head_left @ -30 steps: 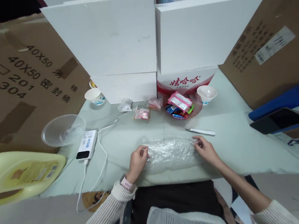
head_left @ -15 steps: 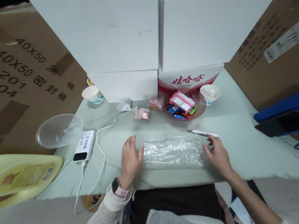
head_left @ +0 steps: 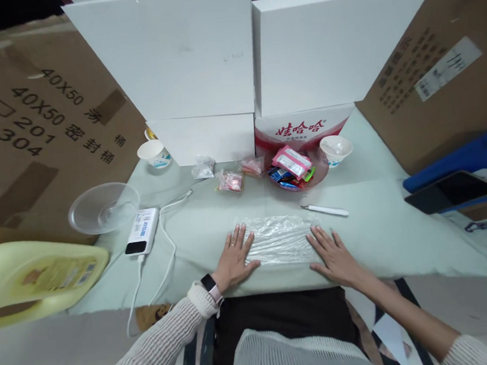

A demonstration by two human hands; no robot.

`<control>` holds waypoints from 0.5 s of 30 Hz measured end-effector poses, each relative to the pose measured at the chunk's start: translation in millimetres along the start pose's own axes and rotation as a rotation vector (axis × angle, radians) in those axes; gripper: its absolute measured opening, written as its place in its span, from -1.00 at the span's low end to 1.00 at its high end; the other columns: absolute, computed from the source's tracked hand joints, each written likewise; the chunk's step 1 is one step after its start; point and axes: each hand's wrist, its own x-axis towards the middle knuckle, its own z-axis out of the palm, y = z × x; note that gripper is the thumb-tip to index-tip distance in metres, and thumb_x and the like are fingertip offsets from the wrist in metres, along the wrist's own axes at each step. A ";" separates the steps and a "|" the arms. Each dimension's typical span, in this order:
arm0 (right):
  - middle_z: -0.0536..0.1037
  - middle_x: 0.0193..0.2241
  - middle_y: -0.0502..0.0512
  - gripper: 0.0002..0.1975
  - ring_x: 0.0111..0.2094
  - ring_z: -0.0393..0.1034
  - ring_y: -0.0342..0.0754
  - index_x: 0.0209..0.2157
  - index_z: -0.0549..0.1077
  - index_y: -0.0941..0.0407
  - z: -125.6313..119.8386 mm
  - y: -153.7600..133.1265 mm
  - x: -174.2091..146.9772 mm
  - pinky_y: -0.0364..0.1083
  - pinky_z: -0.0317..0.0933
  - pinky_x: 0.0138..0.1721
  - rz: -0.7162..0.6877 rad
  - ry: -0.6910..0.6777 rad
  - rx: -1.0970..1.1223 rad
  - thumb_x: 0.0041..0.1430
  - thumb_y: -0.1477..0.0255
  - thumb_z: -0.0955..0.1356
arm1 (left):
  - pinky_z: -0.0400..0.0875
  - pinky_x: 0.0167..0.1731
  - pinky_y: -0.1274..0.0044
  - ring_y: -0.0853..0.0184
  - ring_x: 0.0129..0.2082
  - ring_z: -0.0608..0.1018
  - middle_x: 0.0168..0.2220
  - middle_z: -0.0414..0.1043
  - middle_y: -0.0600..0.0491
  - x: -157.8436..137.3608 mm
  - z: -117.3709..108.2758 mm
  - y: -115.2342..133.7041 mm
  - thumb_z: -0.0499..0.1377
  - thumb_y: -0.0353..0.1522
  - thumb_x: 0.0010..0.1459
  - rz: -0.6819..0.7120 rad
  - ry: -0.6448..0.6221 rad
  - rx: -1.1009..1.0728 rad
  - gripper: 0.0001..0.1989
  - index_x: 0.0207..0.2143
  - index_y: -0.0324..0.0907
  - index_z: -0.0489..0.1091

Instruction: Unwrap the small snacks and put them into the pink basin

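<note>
A clear, wrinkled plastic bag (head_left: 280, 240) lies flat near the front edge of the table. My left hand (head_left: 235, 258) rests on its left end, fingers spread and stretched out. On the right end lies my right hand (head_left: 331, 254), also with its fingers apart and flat. Just beyond the bag, to the right, is a white pen-like tool with a thin metal tip (head_left: 326, 210), touched by neither hand. Creases run across the film between my two hands.
Behind are small plastic packets (head_left: 229, 181), a red bowl of wrapped items (head_left: 320, 170) and a paper cup (head_left: 336, 149). On the left stand a clear bowl (head_left: 103, 209), a cabled power bank (head_left: 142, 231) and a yellow jug (head_left: 42, 277). A phone (head_left: 453, 191) leans at right.
Both hands have come down flat onto the bag's ends, fingers now spread. The bag looks pulled smoother, with straighter creases. The camera view has shifted slightly.
</note>
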 end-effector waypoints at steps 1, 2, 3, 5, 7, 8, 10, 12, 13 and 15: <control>0.04 0.22 0.38 -0.29 0.25 -0.16 0.20 0.23 -0.01 0.16 -3.3 1.3 -1.1 0.31 -0.08 0.10 -0.013 0.017 0.012 0.13 0.12 0.23 | -0.09 0.13 0.08 -0.04 0.27 -0.11 0.27 -0.16 -0.27 -1.6 -4.1 -0.1 0.05 -0.05 0.12 -0.013 0.002 0.001 -0.28 0.23 -0.23 -0.02; 0.06 0.21 0.39 -0.32 0.25 -0.16 0.21 0.20 0.05 0.19 -7.2 2.4 -2.5 0.30 -0.06 0.11 -0.033 0.038 0.029 0.12 0.15 0.24 | -0.11 0.12 0.06 -0.05 0.27 -0.12 0.27 -0.17 -0.28 -3.0 -8.3 2.5 0.04 -0.06 0.12 -0.027 0.011 0.003 -0.27 0.23 -0.25 -0.04; 0.09 0.20 0.40 -0.39 0.25 -0.15 0.20 0.14 0.14 0.21 -11.0 3.5 -4.0 0.28 -0.04 0.11 -0.055 0.058 0.046 0.12 0.20 0.26 | -0.14 0.12 0.04 -0.05 0.27 -0.13 0.28 -0.18 -0.28 -4.3 -12.3 7.4 0.05 -0.08 0.12 -0.035 0.024 0.004 -0.27 0.23 -0.26 -0.05; 0.18 0.15 0.37 -0.62 0.22 -0.06 0.18 -0.03 0.31 0.19 -16.8 5.5 -7.1 0.25 0.00 0.11 -0.104 0.083 0.078 0.11 0.35 0.26 | -0.17 0.14 0.05 -0.03 0.27 -0.14 0.28 -0.18 -0.25 -6.8 -18.2 21.7 0.07 -0.14 0.11 -0.007 0.043 0.000 -0.28 0.23 -0.27 -0.04; 0.28 0.08 0.33 -0.80 0.16 0.09 0.15 -0.23 0.38 0.15 -19.5 6.9 -8.7 0.23 0.06 0.09 -0.123 0.103 0.105 0.09 0.48 0.23 | -0.16 0.16 0.09 0.01 0.27 -0.10 0.27 -0.12 -0.23 -8.8 -19.9 36.3 0.11 -0.22 0.06 0.071 0.033 -0.016 -0.30 0.21 -0.29 0.00; 0.33 0.04 0.32 -0.84 0.12 0.15 0.14 -0.30 0.38 0.14 -20.3 6.9 -8.6 0.23 0.09 0.07 -0.117 0.117 0.123 0.08 0.52 0.22 | -0.12 0.17 0.12 0.02 0.27 -0.05 0.26 -0.07 -0.23 -9.6 -19.1 41.8 0.12 -0.27 0.04 0.104 0.024 -0.026 -0.31 0.19 -0.31 0.03; 0.39 -0.03 0.29 -0.86 0.07 0.22 0.13 -0.39 0.36 0.12 -23.3 5.4 -6.4 0.21 0.15 0.03 -0.095 0.156 0.190 0.06 0.56 0.21 | 0.00 0.15 0.15 0.01 0.23 0.06 0.22 0.03 -0.26 -11.1 -14.8 46.5 0.12 -0.35 0.00 0.124 0.021 -0.043 -0.36 0.15 -0.37 0.10; 0.41 -0.05 0.26 -0.89 0.04 0.25 0.11 -0.41 0.34 0.10 -30.9 1.7 -2.8 0.16 0.19 0.00 -0.041 0.184 0.308 0.05 0.55 0.21 | 0.13 0.11 0.19 0.00 0.19 0.17 0.17 0.12 -0.31 -13.6 -10.1 42.5 0.10 -0.42 0.00 0.095 0.060 -0.062 -0.47 0.07 -0.41 0.20; 0.42 -0.08 0.23 -0.91 0.02 0.28 0.09 -0.42 0.32 0.09 -36.8 -0.6 -0.9 0.14 0.20 -0.01 -0.003 0.184 0.382 0.05 0.53 0.22 | 0.19 0.08 0.22 0.02 0.16 0.22 0.14 0.16 -0.32 -15.6 -9.0 38.1 0.07 -0.45 0.02 0.080 0.089 -0.081 -0.53 0.02 -0.41 0.25; 0.48 -0.20 0.16 -0.94 -0.11 0.36 0.03 -0.44 0.30 0.08 -52.3 -4.8 2.7 0.08 0.21 -0.02 0.093 0.161 0.548 0.05 0.50 0.22 | 0.26 0.04 0.26 0.08 0.11 0.30 0.07 0.27 -0.28 -20.4 -12.4 27.3 0.01 -0.49 0.07 0.057 0.138 -0.156 -0.66 -0.08 -0.35 0.34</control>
